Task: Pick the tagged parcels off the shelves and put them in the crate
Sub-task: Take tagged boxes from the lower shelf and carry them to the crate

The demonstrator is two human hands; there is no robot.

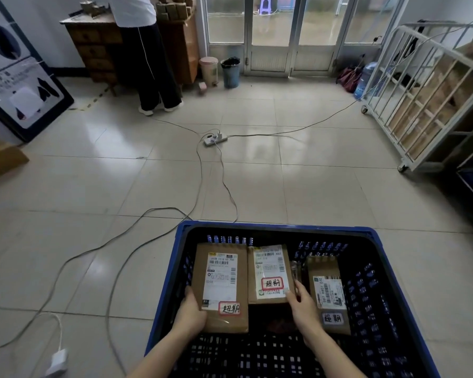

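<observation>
Where the frame's lower edge cuts off its near rim, 1 blue slatted plastic crate (273,230) sits at 6 o'clock on the pale tiled floor (311,186).

Contents, 3 items:
- Long brown cardboard parcel (221,285), 9 o'clock. The left hand (190,312) grips its near-left corner, fingertips hidden beneath.
- Short brown cardboard parcel (269,274), 12 o'clock. The right hand (302,306) pinches its near-right corner.
- Shadowed brown cardboard parcel (328,296), 3 o'clock. Untouched, tag blurred.

Beyond the crate, 12 o'clock: white power strip (215,139).
</observation>
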